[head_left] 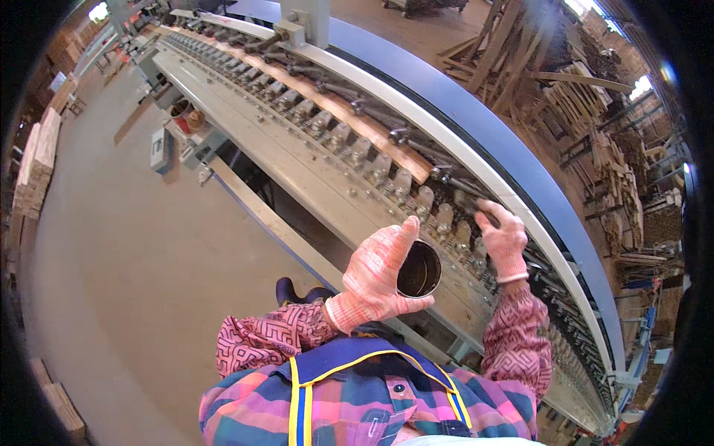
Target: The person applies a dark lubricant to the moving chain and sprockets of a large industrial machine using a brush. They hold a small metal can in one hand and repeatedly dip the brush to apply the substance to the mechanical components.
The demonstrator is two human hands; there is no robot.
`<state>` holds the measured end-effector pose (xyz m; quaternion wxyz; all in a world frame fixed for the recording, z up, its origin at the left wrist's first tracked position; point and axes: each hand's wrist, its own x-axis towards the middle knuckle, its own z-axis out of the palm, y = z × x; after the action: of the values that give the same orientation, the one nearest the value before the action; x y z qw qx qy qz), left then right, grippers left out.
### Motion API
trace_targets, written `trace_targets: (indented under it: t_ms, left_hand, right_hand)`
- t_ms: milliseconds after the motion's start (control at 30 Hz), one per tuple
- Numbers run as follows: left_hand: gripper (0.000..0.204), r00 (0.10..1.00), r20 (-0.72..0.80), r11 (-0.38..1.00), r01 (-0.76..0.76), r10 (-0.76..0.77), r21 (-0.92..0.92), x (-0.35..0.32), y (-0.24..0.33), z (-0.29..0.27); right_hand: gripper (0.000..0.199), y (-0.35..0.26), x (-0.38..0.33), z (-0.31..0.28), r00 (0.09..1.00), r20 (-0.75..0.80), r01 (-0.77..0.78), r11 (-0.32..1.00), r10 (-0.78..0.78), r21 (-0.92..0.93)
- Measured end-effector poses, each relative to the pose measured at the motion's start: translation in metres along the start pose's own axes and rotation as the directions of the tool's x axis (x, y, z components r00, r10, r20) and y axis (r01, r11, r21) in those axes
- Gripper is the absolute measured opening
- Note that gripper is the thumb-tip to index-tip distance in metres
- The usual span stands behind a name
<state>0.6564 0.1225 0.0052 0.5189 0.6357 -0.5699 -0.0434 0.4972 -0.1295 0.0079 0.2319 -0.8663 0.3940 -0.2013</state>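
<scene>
Gripping a small dark can (419, 269) in our left hand (375, 279), we had the gloved fingers wrapped round its wall, thumb up along the rim and open mouth facing up toward the camera. Inside looked dark; contents couldn't be made out.

Our right hand (503, 239), also in a pink knit glove, was out over the right part of the long machine bed (297, 175), fingers pinched on a thin dark tool (485, 215), possibly a brush handle; tip couldn't be resolved. It sat just beside the row of pale clamp blocks (401, 182) that ran from far left to near right, with a wooden strip (349, 115) lying along the far side of them.

Handling judgement: the can read as rigid metal, light, easy one-handed. An open top meant we had to keep it level. Knit gloves could slip on a smooth wall, so a wrap around mid-body with the thumb hooked at the rim looked like the right hold. The can was held in the air at the near edge of the bed, not resting on it.

Further out: a grey-blue curved rail (476, 126) beyond the bed, stacked timber (587, 104) far right, a board stack (37, 163) far left, and a small red tub (181, 113) on the machine's left end.
</scene>
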Motion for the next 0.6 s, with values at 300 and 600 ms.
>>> trace_targets:
  t_ms: [300,600]
  left_hand:
    - [0.123,0.999,0.034,0.999,-0.011,0.012,-0.036,0.023,-0.064,-0.062]
    - [0.113,0.958,0.227,0.975,-0.136,0.174,-0.176,0.064,-0.118,-0.139]
  right_hand:
    - [0.029,-0.024,-0.001,0.002,0.991,-0.073,-0.117,0.993,0.116,-0.007]
    - [0.026,-0.031,0.008,0.037,0.909,-0.134,-0.394,0.918,0.395,0.037]
